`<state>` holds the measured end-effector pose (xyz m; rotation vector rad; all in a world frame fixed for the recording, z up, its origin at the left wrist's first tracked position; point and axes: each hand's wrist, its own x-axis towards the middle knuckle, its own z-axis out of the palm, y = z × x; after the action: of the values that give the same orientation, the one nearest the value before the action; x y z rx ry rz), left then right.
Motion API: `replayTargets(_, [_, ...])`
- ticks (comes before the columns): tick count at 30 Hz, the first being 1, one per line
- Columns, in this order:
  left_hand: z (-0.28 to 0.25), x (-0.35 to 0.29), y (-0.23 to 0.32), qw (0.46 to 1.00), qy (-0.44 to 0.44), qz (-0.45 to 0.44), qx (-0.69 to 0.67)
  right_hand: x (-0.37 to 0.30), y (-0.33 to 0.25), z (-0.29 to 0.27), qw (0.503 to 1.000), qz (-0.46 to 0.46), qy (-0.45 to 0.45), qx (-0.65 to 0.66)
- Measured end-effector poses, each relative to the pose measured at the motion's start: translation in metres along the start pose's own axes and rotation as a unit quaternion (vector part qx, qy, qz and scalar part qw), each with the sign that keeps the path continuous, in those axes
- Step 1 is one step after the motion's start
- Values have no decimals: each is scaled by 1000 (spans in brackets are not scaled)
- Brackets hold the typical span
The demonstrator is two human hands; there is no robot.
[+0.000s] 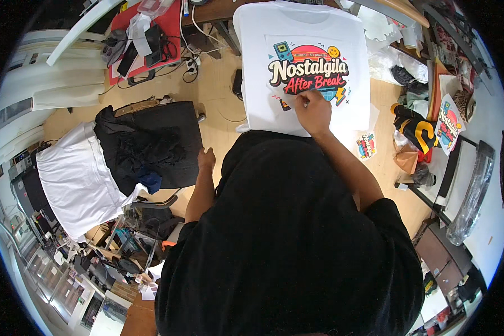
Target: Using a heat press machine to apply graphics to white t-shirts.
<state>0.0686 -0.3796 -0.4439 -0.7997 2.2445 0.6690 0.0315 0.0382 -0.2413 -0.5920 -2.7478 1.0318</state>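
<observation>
A white T-shirt lies spread out in front of me, collar at the far end. On its chest is a colourful retro print with large lettering, a smiley and a handheld game. My right hand is over the print's lower left, thumb and fingers pinched on the lifted corner of a thin see-through transfer film. Its palm side is hidden. My left hand hangs low at my side, beside a black cloth-covered surface. It holds nothing that I can see, its fingertips loosely apart.
Left of me, white fabric drapes beside the black cloth. A red chair at the far left carries loose items, with cables trailing nearby. On the right, a printed sheet lies low, and a shelf holds black-and-yellow fabric and another print.
</observation>
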Motion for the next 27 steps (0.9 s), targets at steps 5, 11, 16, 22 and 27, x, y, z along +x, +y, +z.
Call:
replayTargets(5, [0, 2, -2, 999, 3, -23, -29, 9, 30, 1, 996, 29, 84, -30])
replayTargets(11, [-6, 6, 1, 1000, -14, -16, -20, 22, 48, -18, 988, 51, 136, -58])
replayTargets(16, [-12, -2, 23, 1000, 9, 3, -18, 32, 77, -35, 974, 135, 160, -89])
replayTargets(22, [6, 51, -11, 999, -35, 17, -36, 41, 118, -67, 951, 236, 189, -62])
replayTargets(27, [37, 114, -80, 987, -4, 152, 56, 50, 160, -81, 933, 300, 199, -9])
